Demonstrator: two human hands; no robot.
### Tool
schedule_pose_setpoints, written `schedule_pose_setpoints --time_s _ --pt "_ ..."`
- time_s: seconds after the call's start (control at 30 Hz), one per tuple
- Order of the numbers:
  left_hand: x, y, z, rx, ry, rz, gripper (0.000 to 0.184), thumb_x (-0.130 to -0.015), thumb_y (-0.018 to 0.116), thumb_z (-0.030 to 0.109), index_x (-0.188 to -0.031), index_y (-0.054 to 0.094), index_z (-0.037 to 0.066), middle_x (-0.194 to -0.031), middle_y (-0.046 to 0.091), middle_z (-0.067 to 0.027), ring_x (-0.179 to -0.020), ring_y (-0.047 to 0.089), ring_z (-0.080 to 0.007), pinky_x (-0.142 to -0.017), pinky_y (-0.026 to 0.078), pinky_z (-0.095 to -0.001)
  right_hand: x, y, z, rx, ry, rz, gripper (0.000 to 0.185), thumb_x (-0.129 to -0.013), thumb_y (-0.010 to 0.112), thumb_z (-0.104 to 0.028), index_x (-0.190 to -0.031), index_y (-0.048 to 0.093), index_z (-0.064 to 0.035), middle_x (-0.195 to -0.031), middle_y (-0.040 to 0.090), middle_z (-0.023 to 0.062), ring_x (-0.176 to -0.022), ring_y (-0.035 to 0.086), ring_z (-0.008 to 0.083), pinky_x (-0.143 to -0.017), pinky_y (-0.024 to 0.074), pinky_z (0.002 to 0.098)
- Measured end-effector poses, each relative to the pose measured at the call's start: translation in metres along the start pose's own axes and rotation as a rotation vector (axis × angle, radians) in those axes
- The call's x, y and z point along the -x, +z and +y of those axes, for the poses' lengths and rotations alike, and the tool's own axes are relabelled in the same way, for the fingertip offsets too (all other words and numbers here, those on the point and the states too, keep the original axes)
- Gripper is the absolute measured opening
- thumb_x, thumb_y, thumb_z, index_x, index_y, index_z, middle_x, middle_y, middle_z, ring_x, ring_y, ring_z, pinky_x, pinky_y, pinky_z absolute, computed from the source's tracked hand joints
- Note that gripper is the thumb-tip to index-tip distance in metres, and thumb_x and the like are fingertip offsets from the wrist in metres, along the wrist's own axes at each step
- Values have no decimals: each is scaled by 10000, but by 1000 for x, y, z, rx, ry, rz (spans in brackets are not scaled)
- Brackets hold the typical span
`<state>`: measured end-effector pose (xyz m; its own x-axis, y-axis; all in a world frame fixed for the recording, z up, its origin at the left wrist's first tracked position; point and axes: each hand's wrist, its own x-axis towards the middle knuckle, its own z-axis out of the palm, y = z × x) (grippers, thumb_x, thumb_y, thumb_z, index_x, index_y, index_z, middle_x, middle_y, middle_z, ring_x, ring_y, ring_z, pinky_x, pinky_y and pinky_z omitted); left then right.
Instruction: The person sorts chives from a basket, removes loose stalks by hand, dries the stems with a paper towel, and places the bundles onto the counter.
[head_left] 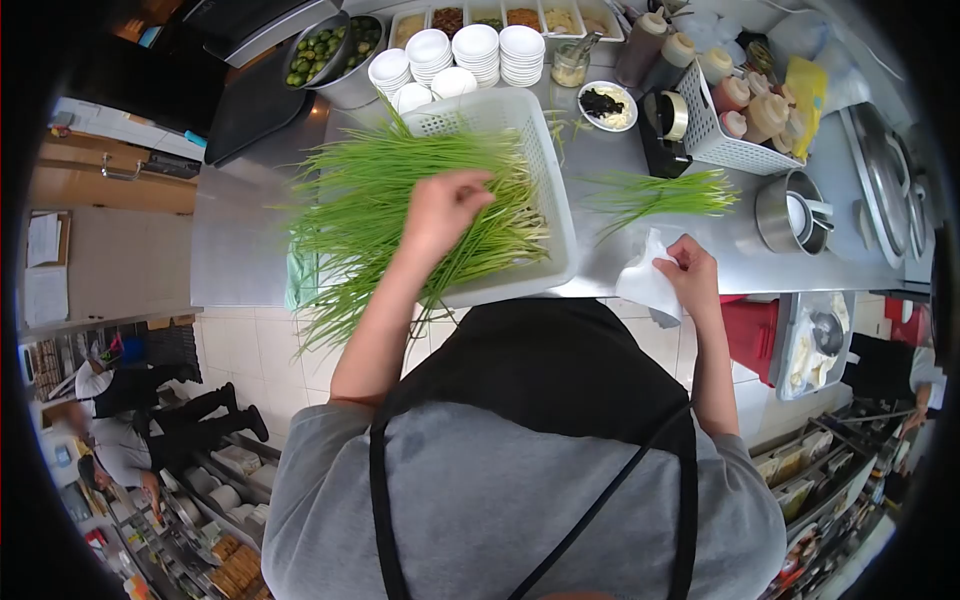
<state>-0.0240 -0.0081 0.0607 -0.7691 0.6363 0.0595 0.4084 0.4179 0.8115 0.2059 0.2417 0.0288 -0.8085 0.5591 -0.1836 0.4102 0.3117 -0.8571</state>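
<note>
Long green chives (380,190) lie heaped in a white perforated basket (560,215), pale ends toward the right and green tips hanging over the left and front. Over the heap, my left hand (447,207) has its fingers curled together, slightly blurred; whatever is between them cannot be made out. At the counter's front edge my right hand (692,275) pinches a crumpled white paper towel (648,280), which droops over the edge. Behind that hand, a smaller bunch of chives (672,195) lies on the steel counter (605,240).
Stacked white dishes (475,50), a bowl of limes (318,55) and topping containers (490,18) line the back. To the right are a bottle basket (740,140), a small bowl (607,105), steel pots (790,215) and a lid (875,180). Other people (130,440) work behind me.
</note>
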Motion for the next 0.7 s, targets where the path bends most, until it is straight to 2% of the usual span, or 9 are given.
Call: schedule_pose_setpoints --time_s 0.07,0.1,0.17,0.2,0.27,0.4,0.5,0.63,0.7 --pt "-4 -13 -21 -92 -5 45 195 -672 669 138 -839 645 39 -770 632 -77 -639 581 -180 -620 467 -287 0 10 12 280 1 73 203 -657 644 -18 -775 479 -8 -702 577 124 -579 548 206 -541 432 284" --pt "-4 -15 -25 -266 21 11 164 -666 667 134 -801 648 41 -754 626 -72 -657 568 -197 -630 459 -299 -4 22 24 285 8 79 203 -657 644 -18 -775 479 -8 -702 577 124 -579 548 206 -541 432 284" --pt "2 -6 -30 -433 43 -26 135 -660 664 129 -763 650 44 -738 620 -68 -674 555 -214 -640 452 -312 -13 41 38 297 -241 130 242 -664 628 -29 -860 486 -25 -826 573 151 -673 567 299 -600 452 349" --pt "8 7 -31 -418 112 -62 107 -653 663 128 -725 647 50 -726 613 -66 -695 536 -226 -658 442 -323 -14 43 23 378 -186 32 322 -670 629 -52 -961 491 -43 -962 537 172 -833 543 339 -699 445 390" --pt "17 28 -23 -422 115 -210 85 -635 645 106 -707 641 62 -740 601 -66 -775 497 -242 -719 423 -327 -16 45 -4 406 -298 47 376 -671 637 -68 -1013 483 -51 -993 523 175 -880 524 341 -732 436 389" --pt "31 62 -37 -699 319 -60 154 -615 612 91 -763 628 48 -904 565 -58 -840 469 -253 -747 424 -339 -25 38 -35 433 -451 43 442 -685 647 -102 -1094 485 -55 -1088 485 167 -992 471 339 -808 413 377" --pt "26 69 -44 -965 208 -122 144 -631 615 111 -762 635 55 -953 553 -53 -873 467 -243 -762 423 -343 -31 34 -50 427 -573 36 406 -699 639 -110 -1077 502 -55 -1100 483 160 -985 478 338 -808 415 375" --pt "18 50 -35 -762 87 -123 162 -652 625 134 -786 638 45 -887 570 -68 -850 489 -242 -750 418 -330 -33 30 -66 375 -647 14 331 -710 634 -118 -1021 537 -56 -1060 512 143 -938 510 324 -786 423 378" --pt "15 30 -35 -441 75 -122 184 -675 634 158 -808 635 30 -811 581 -89 -772 519 -248 -716 414 -315 -39 29 -72 334 -664 -67 299 -718 629 -140 -994 548 -56 -1026 529 133 -907 524 316 -768 426 378"
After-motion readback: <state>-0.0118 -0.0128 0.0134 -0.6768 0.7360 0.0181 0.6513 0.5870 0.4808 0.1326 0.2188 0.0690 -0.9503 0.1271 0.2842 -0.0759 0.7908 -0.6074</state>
